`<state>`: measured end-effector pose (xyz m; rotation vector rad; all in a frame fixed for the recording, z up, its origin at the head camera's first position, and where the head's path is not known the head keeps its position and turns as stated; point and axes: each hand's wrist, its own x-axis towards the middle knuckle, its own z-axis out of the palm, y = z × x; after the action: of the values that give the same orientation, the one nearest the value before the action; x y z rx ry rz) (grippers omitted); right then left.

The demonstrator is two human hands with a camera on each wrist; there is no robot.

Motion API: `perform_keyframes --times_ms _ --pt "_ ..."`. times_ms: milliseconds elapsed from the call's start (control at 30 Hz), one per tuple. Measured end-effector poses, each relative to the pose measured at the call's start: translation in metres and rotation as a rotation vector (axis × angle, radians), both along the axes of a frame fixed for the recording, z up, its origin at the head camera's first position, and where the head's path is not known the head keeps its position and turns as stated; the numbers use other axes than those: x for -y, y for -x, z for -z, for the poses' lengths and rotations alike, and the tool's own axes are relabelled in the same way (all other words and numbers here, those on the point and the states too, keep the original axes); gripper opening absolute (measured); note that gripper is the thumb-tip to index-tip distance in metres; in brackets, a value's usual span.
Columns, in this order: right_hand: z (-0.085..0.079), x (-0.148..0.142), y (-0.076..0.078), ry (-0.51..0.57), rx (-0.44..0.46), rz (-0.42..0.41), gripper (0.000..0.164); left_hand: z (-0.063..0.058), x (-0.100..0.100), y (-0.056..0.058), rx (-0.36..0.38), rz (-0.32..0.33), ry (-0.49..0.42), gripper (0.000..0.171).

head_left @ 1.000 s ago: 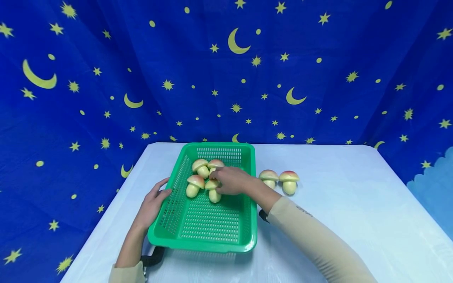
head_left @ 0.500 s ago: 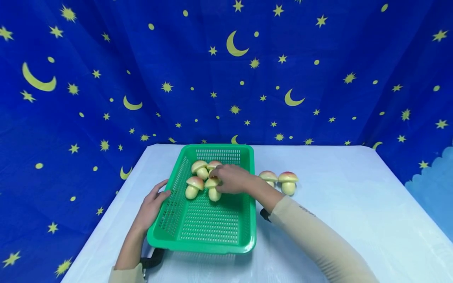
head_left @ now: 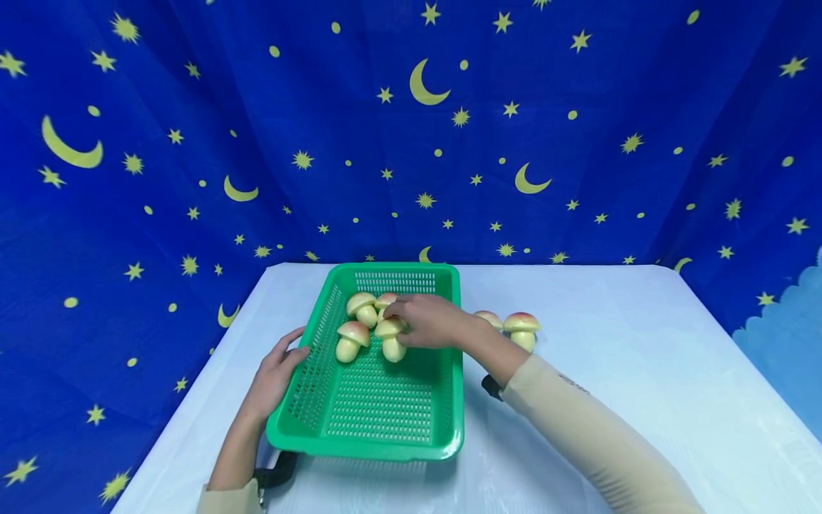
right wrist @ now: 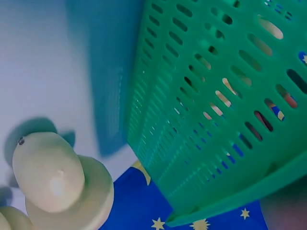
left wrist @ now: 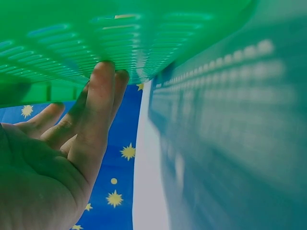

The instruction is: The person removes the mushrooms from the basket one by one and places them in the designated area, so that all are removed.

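Note:
My left hand (head_left: 274, 375) touches the outer left wall of a green perforated plastic basket (head_left: 366, 448); in the left wrist view its fingers (left wrist: 98, 96) reach fairly straight against the slotted wall. My right hand (head_left: 427, 321) is inside the basket, over its right wall, and grips a cream toy mushroom (head_left: 393, 348) by its side. Close by lie a mushroom with a pink-tinged cap (head_left: 352, 341) and a paler mushroom (head_left: 362, 308). Another mushroom (head_left: 386, 300) is partly hidden behind my right hand. The right wrist view shows the basket's outer wall (right wrist: 192, 120), which hides most of that hand.
Right of the basket, on the white-covered table (head_left: 597, 378), stand a red-capped mushroom (head_left: 522, 330) and another mushroom (head_left: 489, 318), mostly covered by my right forearm. A blue star-and-moon curtain (head_left: 359, 128) hangs behind the table.
My right hand has shifted slightly right and away from me, and the mushroom in its fingers moved a little with it. The left hand and basket stay almost where they were.

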<state>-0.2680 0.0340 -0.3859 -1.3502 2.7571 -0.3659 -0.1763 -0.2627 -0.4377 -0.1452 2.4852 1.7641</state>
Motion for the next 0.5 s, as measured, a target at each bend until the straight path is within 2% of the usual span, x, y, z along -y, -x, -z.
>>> perform_keyframes --times_ms 500 --pt "-0.011 -0.016 0.002 0.054 -0.009 0.026 0.039 0.001 0.000 -0.001 -0.012 0.006 -0.004 0.055"
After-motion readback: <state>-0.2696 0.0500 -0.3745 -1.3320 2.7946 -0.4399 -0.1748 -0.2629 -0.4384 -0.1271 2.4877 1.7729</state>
